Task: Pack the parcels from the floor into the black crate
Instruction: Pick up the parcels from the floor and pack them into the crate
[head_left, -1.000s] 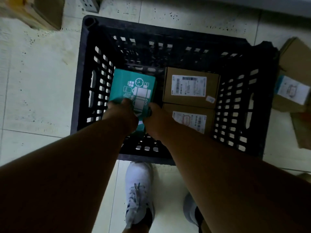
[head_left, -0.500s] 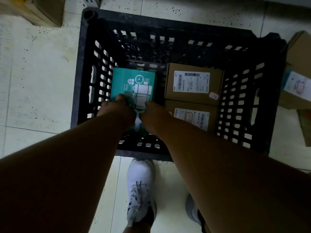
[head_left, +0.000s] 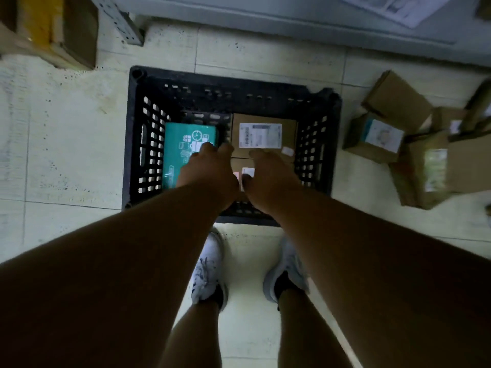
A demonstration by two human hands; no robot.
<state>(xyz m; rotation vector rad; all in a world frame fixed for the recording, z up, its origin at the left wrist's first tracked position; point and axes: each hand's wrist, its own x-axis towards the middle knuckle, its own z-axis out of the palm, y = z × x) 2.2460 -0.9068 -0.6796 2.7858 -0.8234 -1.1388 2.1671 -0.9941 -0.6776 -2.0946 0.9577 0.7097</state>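
The black crate stands on the tiled floor ahead of my feet. A teal parcel with white icons lies flat in its left half. Beside it, in the right half, lies a brown parcel with a white label, and a second brown parcel shows between my hands. My left hand hovers over the teal parcel's near right part with loosely bent fingers and holds nothing. Over the brown parcels my right hand hangs with empty, relaxed fingers.
Several brown parcels lie in a heap on the floor right of the crate. A large cardboard box sits at the top left. A grey shelf base runs behind the crate. My white shoes stand just before it.
Both hands have let go of the teal parcel, which now lies flat in the crate's left half. The hands have lifted and the view has pulled back and up.
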